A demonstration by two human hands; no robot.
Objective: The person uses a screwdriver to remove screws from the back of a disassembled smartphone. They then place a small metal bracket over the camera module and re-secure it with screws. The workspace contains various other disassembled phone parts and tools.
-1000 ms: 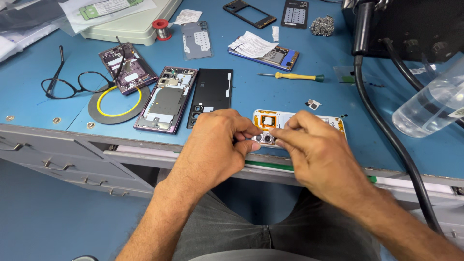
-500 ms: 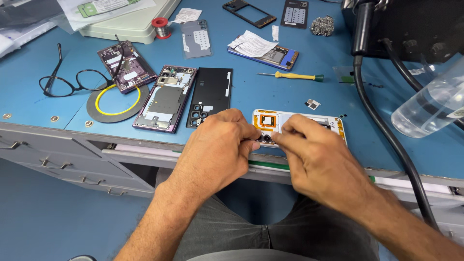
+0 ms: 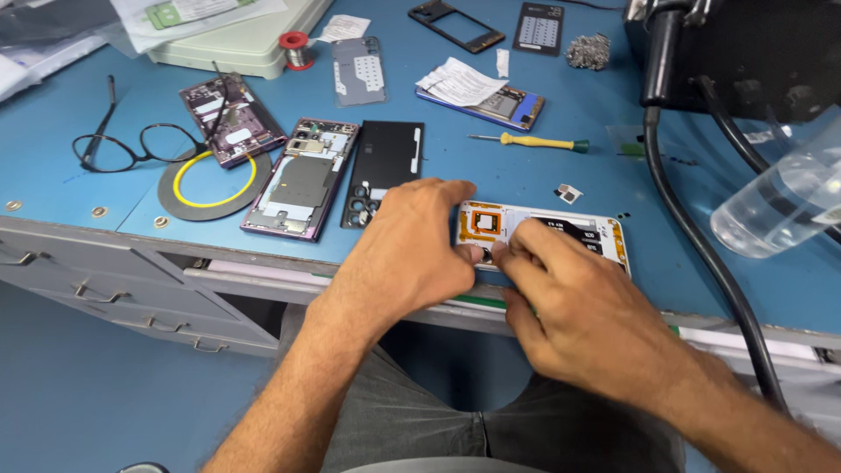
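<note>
An opened white phone (image 3: 561,229) with orange and black inner parts lies near the front edge of the blue workbench (image 3: 491,171). My left hand (image 3: 412,250) rests on its left end, thumb and fingers pinched at the lower left corner. My right hand (image 3: 578,302) covers the phone's lower middle, its fingertips meeting the left hand's at a small part that I cannot make out.
Left of my hands lie a black back cover (image 3: 385,171), an opened purple phone (image 3: 302,175), another purple phone (image 3: 229,118) on a grey-and-yellow ring, and glasses (image 3: 131,144). A yellow screwdriver (image 3: 534,141), a thick black hose (image 3: 692,236) and a clear plastic bottle (image 3: 780,197) lie to the right.
Both hands stay pinched at the phone's lower left corner; the fingers have shifted only slightly. The view has moved a little.
</note>
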